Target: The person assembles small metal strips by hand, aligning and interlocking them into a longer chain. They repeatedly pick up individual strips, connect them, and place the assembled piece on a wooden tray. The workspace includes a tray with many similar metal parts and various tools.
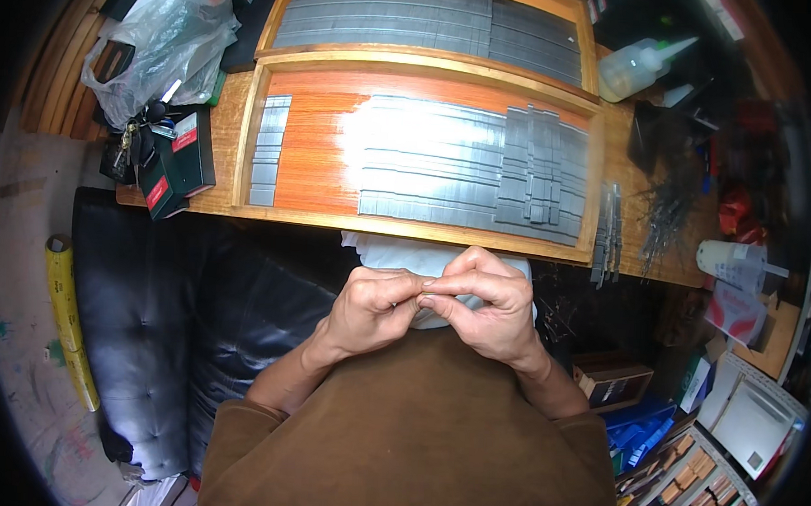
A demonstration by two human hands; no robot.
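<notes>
Just off the near edge of the workbench, in front of my chest, both hands meet fingertip to fingertip. My left hand is closed, thumb and fingers pinched together. Against it, my right hand pinches with thumb and forefinger; whatever lies between the fingertips is too small or hidden to make out. Beyond them sits a shallow wooden-framed tray with an orange wood-grain base. Thin grey strips fill its middle and right, some stacked in raised rows, and a narrow group of strips stands at its left end.
Behind is a second tray of dark grey strips. A squeeze bottle, loose strips and thin dark scraps lie to the right. At left are a plastic bag, keys and dark boxes; below, a black cushioned seat.
</notes>
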